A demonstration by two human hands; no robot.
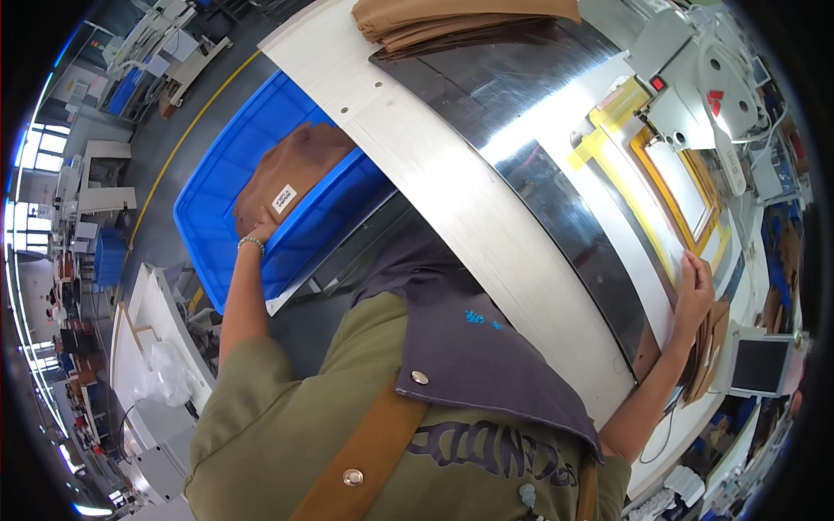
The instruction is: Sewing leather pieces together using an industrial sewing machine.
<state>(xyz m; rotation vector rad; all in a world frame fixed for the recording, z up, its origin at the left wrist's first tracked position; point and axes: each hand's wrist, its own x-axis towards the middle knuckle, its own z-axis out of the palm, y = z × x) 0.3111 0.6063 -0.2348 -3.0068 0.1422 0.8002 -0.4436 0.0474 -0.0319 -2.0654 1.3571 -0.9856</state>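
My left hand (261, 228), with a beaded bracelet at the wrist, reaches into a blue plastic bin (201, 195) at the left. Its fingers close on the edge of a brown leather piece (276, 165), beside a small white label (284, 199); part of the fingers is hidden. Over on the right, my right hand (693, 293) has its fingers bent together at the near corner of a yellow-orange clamp frame (658, 178). That frame lies flat under the head of a white sewing machine (699, 95). The exact contact of the fingertips there is small and hard to make out.
A stack of brown leather pieces (452, 24) lies at the worktable's (452, 187) far end. More brown pieces (708, 352) hang beside my right forearm, near a small screen (758, 363). Shiny metal plate (556, 195) covers the table's middle. Behind the bin runs a yellow floor line (174, 156).
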